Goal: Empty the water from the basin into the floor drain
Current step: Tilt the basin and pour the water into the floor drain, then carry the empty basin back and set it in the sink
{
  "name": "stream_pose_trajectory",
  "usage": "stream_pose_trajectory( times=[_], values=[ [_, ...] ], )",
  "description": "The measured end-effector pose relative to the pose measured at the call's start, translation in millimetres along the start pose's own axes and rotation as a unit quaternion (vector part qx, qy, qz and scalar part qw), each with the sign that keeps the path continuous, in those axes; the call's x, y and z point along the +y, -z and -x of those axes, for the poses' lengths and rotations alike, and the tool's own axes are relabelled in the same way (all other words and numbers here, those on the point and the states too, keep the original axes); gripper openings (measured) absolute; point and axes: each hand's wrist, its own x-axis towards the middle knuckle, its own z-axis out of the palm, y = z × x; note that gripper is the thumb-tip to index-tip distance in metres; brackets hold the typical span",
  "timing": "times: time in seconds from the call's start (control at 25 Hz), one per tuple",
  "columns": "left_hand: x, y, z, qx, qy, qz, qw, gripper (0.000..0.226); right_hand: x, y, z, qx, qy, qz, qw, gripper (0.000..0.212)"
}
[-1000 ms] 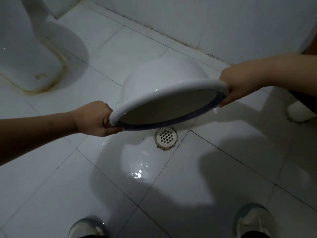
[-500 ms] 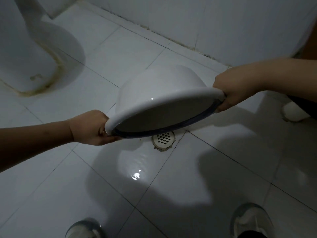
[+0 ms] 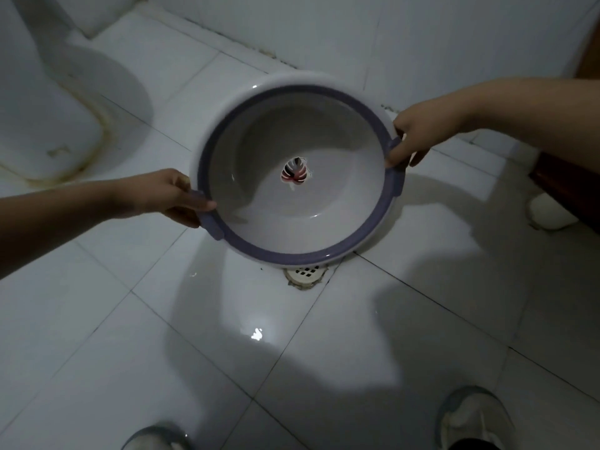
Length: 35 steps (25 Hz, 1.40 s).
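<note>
A round white basin (image 3: pixel 292 190) with a purple rim was held in the air, tipped so its open mouth faced the camera, directly above the floor drain (image 3: pixel 306 275). Its near edge hid part of the drain. Inside, a leaf-shaped sticker marked the bottom; no pooled water showed, only glints. The left hand (image 3: pixel 168 196) gripped the rim's left handle, fingers (image 3: pixel 194 206) curled closed around it. The right hand (image 3: pixel 418 138) clasped the opposite handle, fingers wrapped shut. To finish well, the low edge would best stay over the drain so drips landed there. A toilet base (image 3: pixel 48 131) stood at left on the wet tiled floor (image 3: pixel 227 368).
</note>
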Motion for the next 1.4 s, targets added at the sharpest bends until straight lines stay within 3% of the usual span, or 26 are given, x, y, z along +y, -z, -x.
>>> stream_pose_trajectory(
  times=[0.12, 0.24, 0.4, 0.6, 0.76, 1.0, 1.08, 1.24, 1.4],
  values=[
    [-3, 8, -6, 0.021, 0.007, 0.087, 0.996, 0.045, -2, -1, -6, -0.020, -0.044, -0.087, 0.995, 0.023],
    [-7, 0, -16, 0.073, 0.023, 0.096, 0.992, 0.039, -7, -14, -12, -0.023, -0.067, -0.145, 0.987, 0.027],
    [-7, -19, -29, 0.142, 0.034, 0.060, 0.987, 0.036, -14, -27, -32, 0.070, -0.094, -0.141, 0.983, 0.032],
    [-3, -8, -34, 0.188, 0.022, 0.049, 0.981, 0.041, -20, -18, -41, 0.195, -0.078, 0.014, 0.978, 0.045],
    [23, 13, -3, 0.233, 0.032, 0.041, 0.971, 0.038, -51, -1, -6, 0.255, -0.029, -0.073, 0.964, 0.030],
    [119, 82, 125, 0.236, 0.037, 0.027, 0.971, 0.033, -128, 81, 115, 0.292, -0.035, -0.244, 0.924, 0.010],
    [167, 115, 177, 0.247, 0.038, 0.015, 0.968, 0.030, -158, 124, 164, 0.297, -0.024, -0.288, 0.910, 0.014],
    [281, 187, 283, 0.238, 0.023, 0.009, 0.971, 0.030, -216, 227, 271, 0.313, -0.021, -0.335, 0.888, 0.033],
    [393, 247, 384, 0.244, -0.006, 0.024, 0.969, 0.029, -261, 328, 368, 0.331, -0.037, -0.344, 0.878, 0.018]
  ],
)
